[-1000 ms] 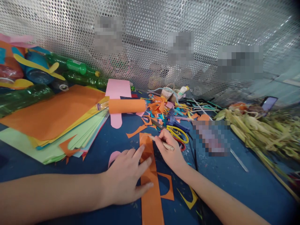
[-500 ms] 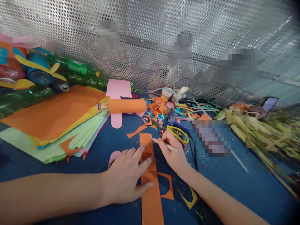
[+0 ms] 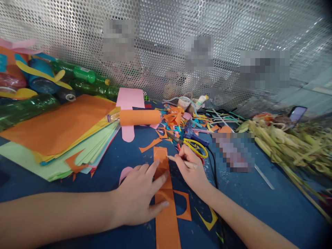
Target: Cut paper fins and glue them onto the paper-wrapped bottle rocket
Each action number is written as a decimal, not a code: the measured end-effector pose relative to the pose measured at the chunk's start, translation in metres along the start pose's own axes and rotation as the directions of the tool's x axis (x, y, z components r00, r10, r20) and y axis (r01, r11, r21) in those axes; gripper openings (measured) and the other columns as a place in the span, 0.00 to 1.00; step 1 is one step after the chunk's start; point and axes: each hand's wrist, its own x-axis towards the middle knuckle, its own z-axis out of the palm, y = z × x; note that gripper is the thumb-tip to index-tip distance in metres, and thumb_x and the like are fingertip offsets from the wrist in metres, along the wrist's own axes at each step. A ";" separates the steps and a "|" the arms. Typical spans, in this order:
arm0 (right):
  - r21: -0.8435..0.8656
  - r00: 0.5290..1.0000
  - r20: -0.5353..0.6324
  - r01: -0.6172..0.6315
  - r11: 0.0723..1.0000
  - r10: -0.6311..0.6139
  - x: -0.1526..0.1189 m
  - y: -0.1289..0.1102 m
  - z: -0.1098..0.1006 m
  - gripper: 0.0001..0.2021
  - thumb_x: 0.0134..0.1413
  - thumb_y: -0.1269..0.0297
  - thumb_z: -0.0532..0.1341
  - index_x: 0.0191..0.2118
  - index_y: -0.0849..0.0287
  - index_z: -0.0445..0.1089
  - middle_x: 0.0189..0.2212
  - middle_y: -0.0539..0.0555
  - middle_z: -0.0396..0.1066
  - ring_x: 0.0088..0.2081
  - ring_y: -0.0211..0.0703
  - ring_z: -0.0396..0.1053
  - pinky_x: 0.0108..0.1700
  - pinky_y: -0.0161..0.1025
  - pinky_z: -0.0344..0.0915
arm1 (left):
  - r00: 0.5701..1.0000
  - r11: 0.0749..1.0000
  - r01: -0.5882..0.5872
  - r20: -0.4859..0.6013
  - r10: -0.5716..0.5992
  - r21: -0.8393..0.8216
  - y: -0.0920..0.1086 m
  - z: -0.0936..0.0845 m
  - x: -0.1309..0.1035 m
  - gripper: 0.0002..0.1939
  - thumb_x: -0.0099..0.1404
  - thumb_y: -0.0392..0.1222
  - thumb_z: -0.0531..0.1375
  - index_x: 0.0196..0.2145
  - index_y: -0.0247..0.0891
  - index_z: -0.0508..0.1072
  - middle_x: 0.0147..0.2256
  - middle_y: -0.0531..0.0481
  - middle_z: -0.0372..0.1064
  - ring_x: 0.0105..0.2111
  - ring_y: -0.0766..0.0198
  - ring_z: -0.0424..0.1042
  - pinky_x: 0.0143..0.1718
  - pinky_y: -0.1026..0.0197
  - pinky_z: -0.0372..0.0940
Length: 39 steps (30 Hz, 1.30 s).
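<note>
A long orange paper strip [image 3: 166, 221] lies on the blue table, running toward the front edge. My left hand [image 3: 141, 193] rests flat on it with fingers spread. My right hand [image 3: 192, 169] pinches a pale pencil [image 3: 172, 158], whose tip is at the strip's upper right edge. Beyond the strip lies a plastic bottle wrapped in orange paper [image 3: 140, 117], on top of pink paper [image 3: 128, 133]. Yellow-handled scissors [image 3: 195, 148] sit just past my right hand. An orange offcut [image 3: 188, 207] lies right of the strip.
Stacked coloured paper [image 3: 59, 124] and green bottles [image 3: 88, 74] are at the left. Paper scraps [image 3: 176, 117] are piled at the centre back, before a perforated metal panel [image 3: 160, 52]. Corn husks [image 3: 275, 138] and a phone [image 3: 297, 114] are at the right. A black cable [image 3: 215, 166] runs beside my right hand.
The pencil tip has shifted slightly down at the strip's top right. My left hand stays flat on the strip. The whole view has moved a little.
</note>
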 end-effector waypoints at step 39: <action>0.274 0.960 0.273 -0.134 0.952 0.057 0.004 0.008 0.008 0.10 0.58 0.63 0.55 0.27 0.56 0.56 0.18 0.43 0.60 0.21 0.35 0.58 0.27 0.34 0.55 | 0.996 0.996 -0.036 -0.075 0.042 0.087 0.001 0.006 -0.001 0.27 0.64 0.56 0.47 0.53 0.35 0.64 0.54 0.30 0.60 0.42 0.44 0.68 0.37 0.45 0.65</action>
